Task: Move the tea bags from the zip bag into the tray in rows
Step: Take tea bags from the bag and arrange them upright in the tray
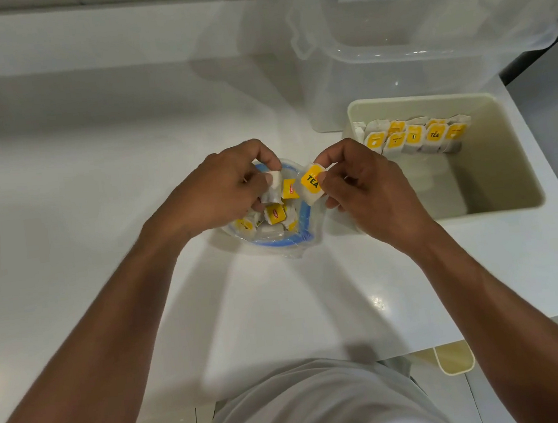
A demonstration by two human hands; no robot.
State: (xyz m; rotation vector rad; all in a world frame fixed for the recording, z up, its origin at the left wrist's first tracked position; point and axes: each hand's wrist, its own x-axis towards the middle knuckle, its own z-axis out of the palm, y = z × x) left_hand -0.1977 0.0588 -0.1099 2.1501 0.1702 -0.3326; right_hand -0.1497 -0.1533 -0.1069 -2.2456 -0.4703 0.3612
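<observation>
Two hands, both occupied, above a clear plastic zip bag with a blue seal [274, 244] at centre of a white worktop [93, 162].

- Left hand [220, 186]: fingers curled round one plain white paper tea bag [273, 187], just over the bag's open mouth.
- Right hand [367, 184]: thumb and fingers pinching one white tea bag with a yellow square TEA tag [312, 183], beside the mouth, on the tray side.
- Zip bag contents: loose heap, at least four yellow tags visible; full count cannot be told.
- Cream rectangular plastic tray [487, 211], right of the bag: one row of tea bags [416, 136] standing along its far wall, about seven, overlapping; near part unfilled.
- Large clear plastic lidded box [411, 70], one, far right.

Handling, judged: each sachet very light, soft, easily crushed or torn, strings liable to tangle. Best taken by the paper edges or the stiffer tag, one at a time, set upright against the existing row.
</observation>
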